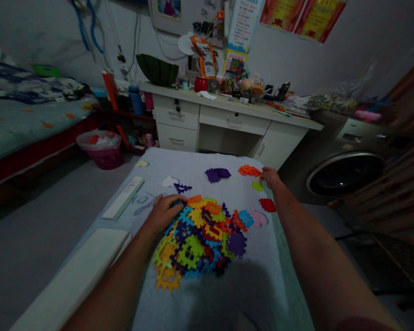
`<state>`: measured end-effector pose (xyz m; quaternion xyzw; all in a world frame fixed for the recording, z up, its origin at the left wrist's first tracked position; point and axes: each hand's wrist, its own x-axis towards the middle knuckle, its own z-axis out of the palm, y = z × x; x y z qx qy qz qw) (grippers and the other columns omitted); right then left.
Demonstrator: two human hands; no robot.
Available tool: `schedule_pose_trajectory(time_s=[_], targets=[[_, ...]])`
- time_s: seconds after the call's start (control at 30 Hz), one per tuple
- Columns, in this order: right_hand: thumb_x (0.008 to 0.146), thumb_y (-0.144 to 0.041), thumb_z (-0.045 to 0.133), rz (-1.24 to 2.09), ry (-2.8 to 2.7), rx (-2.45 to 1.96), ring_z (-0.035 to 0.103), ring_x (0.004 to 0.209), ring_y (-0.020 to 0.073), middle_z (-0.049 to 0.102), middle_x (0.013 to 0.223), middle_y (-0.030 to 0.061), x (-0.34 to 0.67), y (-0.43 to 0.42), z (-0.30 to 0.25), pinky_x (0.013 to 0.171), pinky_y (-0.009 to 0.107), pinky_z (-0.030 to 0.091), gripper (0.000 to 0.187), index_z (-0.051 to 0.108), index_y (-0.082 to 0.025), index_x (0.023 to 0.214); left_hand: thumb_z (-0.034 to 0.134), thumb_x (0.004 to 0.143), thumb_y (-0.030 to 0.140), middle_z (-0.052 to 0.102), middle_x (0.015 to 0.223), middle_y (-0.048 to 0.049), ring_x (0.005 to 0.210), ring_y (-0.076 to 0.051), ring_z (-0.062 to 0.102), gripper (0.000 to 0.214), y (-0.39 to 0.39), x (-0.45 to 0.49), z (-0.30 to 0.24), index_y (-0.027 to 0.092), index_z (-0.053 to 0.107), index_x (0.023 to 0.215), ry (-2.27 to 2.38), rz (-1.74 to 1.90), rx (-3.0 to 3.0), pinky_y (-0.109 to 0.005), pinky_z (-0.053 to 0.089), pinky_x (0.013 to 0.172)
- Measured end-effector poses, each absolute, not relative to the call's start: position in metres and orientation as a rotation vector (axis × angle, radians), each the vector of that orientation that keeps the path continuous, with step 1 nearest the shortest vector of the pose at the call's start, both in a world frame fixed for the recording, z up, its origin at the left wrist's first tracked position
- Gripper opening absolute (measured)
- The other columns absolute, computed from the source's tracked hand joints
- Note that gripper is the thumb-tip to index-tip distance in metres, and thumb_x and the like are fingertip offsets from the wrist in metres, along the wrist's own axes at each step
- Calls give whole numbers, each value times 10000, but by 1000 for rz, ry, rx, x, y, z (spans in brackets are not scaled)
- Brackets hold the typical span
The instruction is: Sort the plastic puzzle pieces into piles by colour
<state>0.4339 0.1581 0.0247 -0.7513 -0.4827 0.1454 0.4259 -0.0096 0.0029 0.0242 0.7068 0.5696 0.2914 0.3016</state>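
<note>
A heap of colourful foam puzzle tiles (200, 234) lies on a table covered with a pale cloth (227, 294). My left hand (165, 212) rests on the heap's left edge, its fingers curled over a blue tile. My right hand (271, 177) reaches to the far right of the table, fingers closed at the edge of an orange foam piece (249, 170). A small green piece (257, 186) lies just below that hand. A purple piece (217, 174), a red piece (267, 205) and a pink piece (258, 218) lie apart on the cloth.
A white strip (123, 197) and a long white board (72, 280) lie on the table's left side. Beyond stand a cluttered white desk (227, 119), a washing machine (345, 170), a bed (27, 124) and a pink bin (101, 149).
</note>
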Motion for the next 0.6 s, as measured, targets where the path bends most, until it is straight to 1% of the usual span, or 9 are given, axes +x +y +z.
schedule_pose_trajectory(time_s=[0.1, 0.17, 0.23, 0.3, 0.37, 0.5, 0.6], targets=[[702, -103, 620, 380, -1216, -1960, 662, 783, 182, 707, 859, 79, 438, 145, 24, 717, 298, 541, 298, 711, -132, 984, 490, 748, 407, 750, 1016, -33, 1061, -310, 608, 373, 3, -10, 24, 255, 734, 986, 1511, 775, 1872, -568, 247, 1128], [704, -101, 623, 387, -1248, -1988, 667, 846, 187, 712, 896, 74, 439, 132, 23, 782, 307, 535, 257, 715, -146, 940, 486, 756, 405, 750, 1008, -28, 1059, -305, 614, 367, 4, -10, 22, 260, 730, 988, 1504, 783, 1872, -573, 217, 1143], [696, -137, 673, 386, -1357, -2015, 667, 927, 199, 717, 961, 67, 438, 116, 22, 848, 317, 521, 246, 712, -162, 938, 484, 762, 398, 750, 1007, -23, 1053, -297, 624, 360, 4, -10, 20, 262, 726, 991, 1497, 795, 1874, -576, 174, 1160], [667, -183, 739, 360, -1529, -2051, 659, 1005, 216, 709, 1058, 68, 434, 102, 20, 895, 325, 507, 340, 697, -179, 1004, 485, 762, 394, 749, 1020, -21, 1057, -293, 626, 357, 4, -9, 20, 264, 724, 992, 1494, 799, 1876, -571, 159, 1167], [649, -188, 767, 307, -1693, -2082, 654, 1047, 227, 695, 1129, 77, 428, 92, 19, 916, 329, 500, 435, 671, -193, 1074, 485, 754, 395, 746, 1039, -22, 1066, -295, 621, 362, 3, -9, 22, 264, 726, 990, 1503, 792, 1872, -558, 210, 1153], [682, -119, 717, 251, -1830, -2073, 650, 1061, 205, 683, 1172, 68, 421, 84, 21, 934, 311, 494, 435, 640, -208, 1101, 490, 738, 408, 747, 1022, -22, 1045, -293, 617, 381, 2, -9, 25, 255, 732, 989, 1503, 786, 1875, -520, 342, 1082], [688, -63, 664, 296, -1874, -2047, 667, 1005, 188, 686, 1156, 57, 421, 82, 26, 888, 294, 517, 459, 629, -210, 1121, 490, 740, 412, 752, 1000, -19, 1025, -287, 616, 376, 3, -9, 24, 259, 737, 979, 1489, 801, 1885, -512, 334, 1089]])
